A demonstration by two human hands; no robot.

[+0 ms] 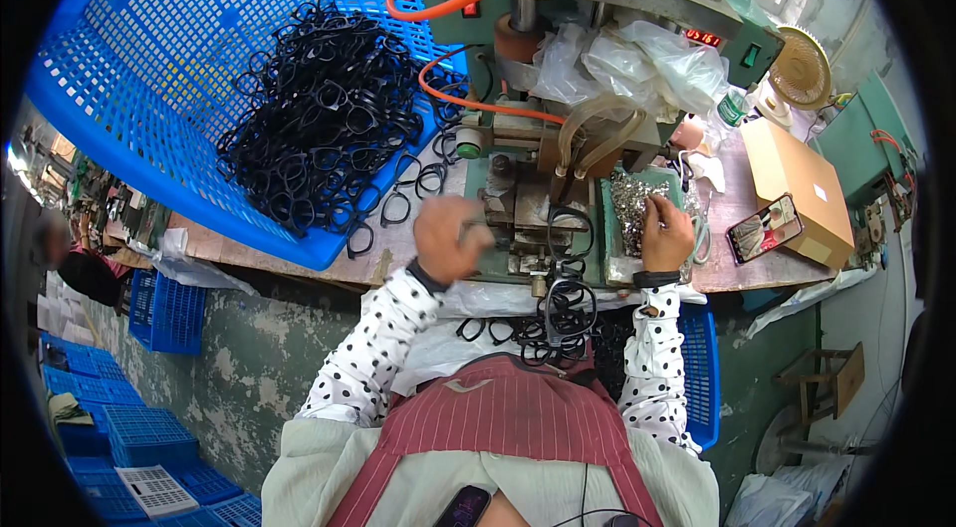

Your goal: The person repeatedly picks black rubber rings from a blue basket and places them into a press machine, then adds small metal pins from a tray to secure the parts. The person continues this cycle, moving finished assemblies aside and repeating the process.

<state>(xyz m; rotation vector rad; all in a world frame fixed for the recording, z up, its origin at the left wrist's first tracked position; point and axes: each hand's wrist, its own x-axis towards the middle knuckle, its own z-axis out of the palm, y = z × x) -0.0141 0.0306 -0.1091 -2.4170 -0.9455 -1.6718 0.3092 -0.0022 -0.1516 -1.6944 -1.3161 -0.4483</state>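
Note:
My left hand (pixel 450 240), smeared by motion, hovers left of the machine's metal fixture (pixel 520 218). Whether it holds anything is hidden. A black eyeglass frame (pixel 570 212) sits upright at the fixture under two clear hoses (pixel 597 133). My right hand (pixel 666 236) is closed in a pinch at a green tray (pixel 608 220) of small shiny metal parts (pixel 637 198); what the fingertips hold is too small to make out. More black eyeglass frames (pixel 570 313) hang in a cluster below the fixture, over my lap.
A large blue basket (pixel 119 129) heaped with black eyeglass frames (pixel 319 109) stands at the left. The green press (pixel 458 29) with orange hoses (pixel 468 1) rises ahead. A phone (pixel 765 228) leans against a cardboard box (pixel 797 193) at the right; a fan (pixel 800 69) stands behind.

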